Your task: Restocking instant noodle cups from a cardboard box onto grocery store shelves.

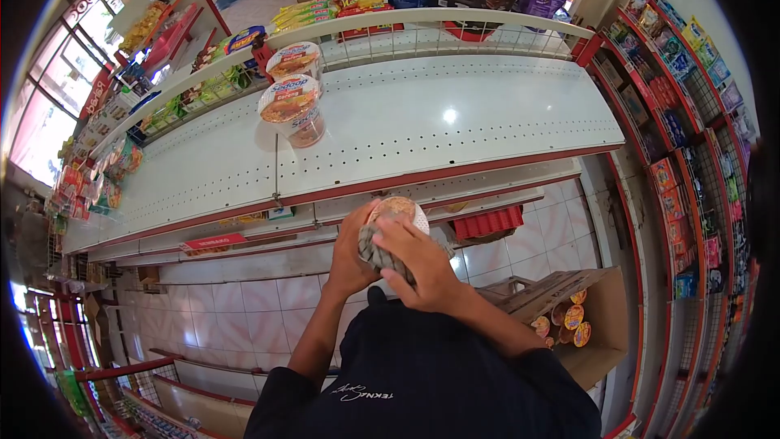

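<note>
My left hand [351, 250] grips an instant noodle cup [420, 217] from its left side, in front of my chest. Against the top of that cup my right hand [420, 262] presses a grey patterned cloth [373, 248], which hides part of the lid. Beyond my hands is a white perforated metal shelf [463, 103]. Two more instant noodle cups stand on it: a front one [295, 111] and, right behind it, a back one [294, 60]. The lower part of the back cup is hidden.
A cardboard box [600, 323] holding several noodle cups is at my lower right. Lower shelves run under the top one, with a red plastic tray [489, 223] there. Stocked racks [670, 134] line the right side. Packaged goods [116, 164] stand at the shelf's left end.
</note>
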